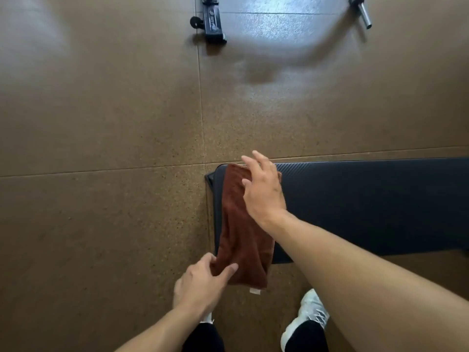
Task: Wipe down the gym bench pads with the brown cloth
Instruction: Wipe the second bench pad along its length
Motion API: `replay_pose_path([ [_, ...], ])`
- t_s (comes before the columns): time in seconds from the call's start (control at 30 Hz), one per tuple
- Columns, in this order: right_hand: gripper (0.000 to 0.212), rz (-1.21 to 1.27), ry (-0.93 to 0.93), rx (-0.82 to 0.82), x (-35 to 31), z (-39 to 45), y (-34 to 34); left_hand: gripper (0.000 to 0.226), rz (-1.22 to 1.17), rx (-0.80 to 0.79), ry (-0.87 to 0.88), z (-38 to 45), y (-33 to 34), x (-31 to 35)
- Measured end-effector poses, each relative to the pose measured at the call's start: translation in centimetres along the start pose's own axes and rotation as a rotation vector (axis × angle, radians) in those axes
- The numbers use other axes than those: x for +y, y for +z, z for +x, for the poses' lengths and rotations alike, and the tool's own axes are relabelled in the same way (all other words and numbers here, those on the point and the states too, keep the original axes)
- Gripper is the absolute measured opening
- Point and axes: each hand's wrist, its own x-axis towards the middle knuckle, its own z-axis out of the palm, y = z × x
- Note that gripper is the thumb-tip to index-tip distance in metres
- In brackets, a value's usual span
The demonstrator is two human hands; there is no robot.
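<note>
Left grip (203, 280) pinches the near end of the folded brown terry cloth (241, 232), hanging off the black padded bench surface (368, 204). Right grip (264, 189) lies spread-fingered on the cloth's far end atop the surface.

Open pad surface (368, 204) toward the right edge of the bench, free for passing. Left end covered by the brown cloth (241, 224), draped over the near edge. Beyond the far edge, open floor (101, 123), only a black equipment foot (212, 20) and a metal bar end (361, 11) well apart.
</note>
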Motion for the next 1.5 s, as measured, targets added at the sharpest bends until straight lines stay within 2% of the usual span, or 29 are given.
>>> replay_pose_path([
  [0.07,0.055,-0.075,0.044,-0.111,1.4,-1.5,2.8,0.038,0.096,0.207,0.043,0.6,-0.2,-1.0],
  [0.13,0.062,-0.183,0.079,-0.207,2.9,-3.5,5.6,0.017,0.139,0.400,0.290,1.3,0.4,-2.2],
  [0.17,0.065,-0.233,0.072,-0.219,3.5,-4.2,6.8,0.016,0.208,0.422,0.407,1.5,0.7,-2.7],
  [0.23,0.067,-0.267,0.033,-0.184,4.6,-4.3,8.5,0.050,0.354,0.286,0.594,2.2,2.3,-3.4],
  [0.3,0.066,-0.290,-0.028,-0.116,5.8,-3.6,9.0,0.068,0.508,0.194,0.732,2.5,3.8,-2.5],
  [0.37,0.063,-0.329,-0.084,-0.085,7.6,-2.7,8.5,0.078,0.565,0.092,0.663,2.8,5.7,-0.3],
  [0.43,0.061,-0.364,-0.094,-0.079,9.4,-1.7,7.3,0.086,0.494,0.060,0.577,2.8,6.9,3.1],
  [0.53,0.062,-0.394,0.003,-0.056,12.8,0.4,4.3,0.091,0.438,0.025,0.592,3.5,8.6,8.4],
  [0.6,0.059,-0.427,0.066,-0.036,16.0,1.8,1.5,0.092,0.479,0.057,0.632,4.1,10.0,12.1],
  [0.67,0.060,-0.437,0.116,-0.042,19.0,2.7,-1.3,0.091,0.514,0.020,0.655,4.7,11.7,15.0],
  [0.77,0.062,-0.421,0.119,-0.090,21.0,3.1,-3.8,0.088,0.530,0.017,0.646,4.7,13.7,17.2],
  [0.9,0.063,-0.377,0.049,-0.122,20.1,3.0,-3.5,0.086,0.512,0.123,0.583,3.7,15.4,15.2],
  [1.1,0.059,-0.441,-0.240,-0.219,14.4,1.6,0.4,0.093,0.456,0.262,0.431,0.8,15.5,8.9],
  [1.23,0.058,-0.442,-0.431,-0.279,10.2,-0.1,3.9,0.091,0.514,0.269,0.394,-1.0,13.8,4.2],
  [1.37,0.055,-0.449,-0.667,-0.396,7.5,-3.4,6.7,0.084,0.599,0.236,0.460,-2.3,12.1,-0.9],
  [1.5,0.055,-0.431,-0.647,-0.391,7.3,-5.1,7.6,0.065,0.618,0.240,0.605,-3.0,10.8,-4.5],
])
